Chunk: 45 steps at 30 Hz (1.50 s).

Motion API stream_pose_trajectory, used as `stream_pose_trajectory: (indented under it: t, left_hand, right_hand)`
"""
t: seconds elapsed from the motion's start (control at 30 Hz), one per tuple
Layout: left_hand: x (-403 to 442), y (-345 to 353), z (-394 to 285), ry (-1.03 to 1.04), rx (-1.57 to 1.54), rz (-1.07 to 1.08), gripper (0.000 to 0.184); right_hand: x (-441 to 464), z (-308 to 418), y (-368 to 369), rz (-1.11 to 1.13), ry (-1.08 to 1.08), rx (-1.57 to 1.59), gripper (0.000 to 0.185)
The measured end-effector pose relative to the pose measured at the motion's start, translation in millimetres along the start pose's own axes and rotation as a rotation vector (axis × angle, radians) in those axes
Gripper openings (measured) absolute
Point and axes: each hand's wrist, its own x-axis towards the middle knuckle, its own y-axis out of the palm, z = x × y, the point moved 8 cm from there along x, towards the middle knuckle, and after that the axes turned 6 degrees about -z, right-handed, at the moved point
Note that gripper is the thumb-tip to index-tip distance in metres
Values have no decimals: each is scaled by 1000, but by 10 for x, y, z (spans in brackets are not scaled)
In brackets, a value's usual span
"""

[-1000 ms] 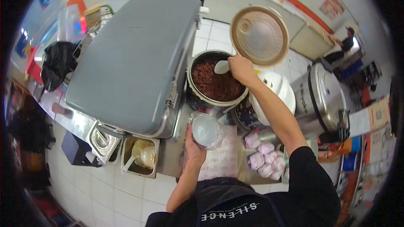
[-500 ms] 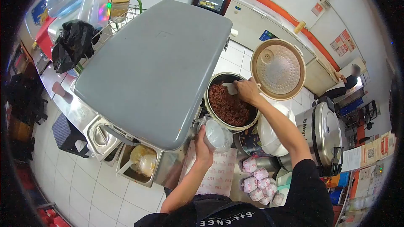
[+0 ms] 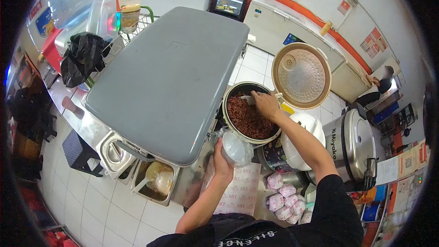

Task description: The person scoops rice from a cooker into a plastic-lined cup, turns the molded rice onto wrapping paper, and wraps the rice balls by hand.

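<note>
Reddish-brown rice (image 3: pixel 249 120) fills much of an open round cooker whose lid (image 3: pixel 302 75) stands raised behind it. My right hand (image 3: pixel 267 105) is closed on a pale scoop (image 3: pixel 248 99), its blade partly in the rice near the pot's far side. Just in front of the cooker, my left hand (image 3: pixel 223 163) grips a bowl (image 3: pixel 234 148) covered in clear plastic. Printed paper (image 3: pixel 240 191) lies below the bowl. Several wrapped bundles (image 3: pixel 288 201) are piled to the right of the paper.
A large grey-lidded box (image 3: pixel 167 82) fills the left centre. Metal pans, one (image 3: pixel 154 180) with food and a ladle, sit at its near edge. A second, closed cooker (image 3: pixel 354 146) stands at the right. Far right, another person (image 3: pixel 382 87) is near the wall.
Since the earliest frame the view has shifted, and the right hand and scoop have gone lower into the rice. The left hand still holds the plastic-covered bowl beside the cooker.
</note>
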Motion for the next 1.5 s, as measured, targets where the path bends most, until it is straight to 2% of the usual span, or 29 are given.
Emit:
stream_pose_trajectory:
  t: [0.1,0.2,0.3,0.33,0.53,0.73,0.93,1.03,1.13,1.27,1.33,1.5]
  left_hand:
    - [-60,51,-41,-6,-37,-6,62]
    - [29,-19,25,-14,-41,-30,62]
    - [-13,38,-14,25,15,-23,64]
    - [-4,44,-8,33,7,-24,65]
    - [64,9,4,53,-2,-26,68]
    - [4,72,-24,63,4,-39,68]
    - [30,34,-9,88,2,-91,66]
    - [58,34,-2,99,-25,-67,67]
    - [58,39,15,90,-35,-43,67]
    - [-2,105,-50,113,15,-69,67]
    - [-37,128,-116,177,79,-115,67]
    - [-129,333,-368,446,155,-256,65]
  right_hand:
    - [75,-22,179,-65,-42,38,35]
    - [55,-103,282,46,-62,137,41]
    - [-22,-67,307,141,-78,91,47]
    - [-27,-57,328,135,-45,190,40]
    - [-119,25,453,198,-57,221,22]
    - [-225,27,365,342,91,396,31]
    - [-324,87,377,457,50,364,39]
    - [-387,163,147,390,8,416,41]
    - [-429,205,172,414,-16,332,45]
    - [-390,130,87,538,32,475,53]
    - [-365,29,81,551,78,592,55]
    - [-318,-295,-255,412,177,705,50]
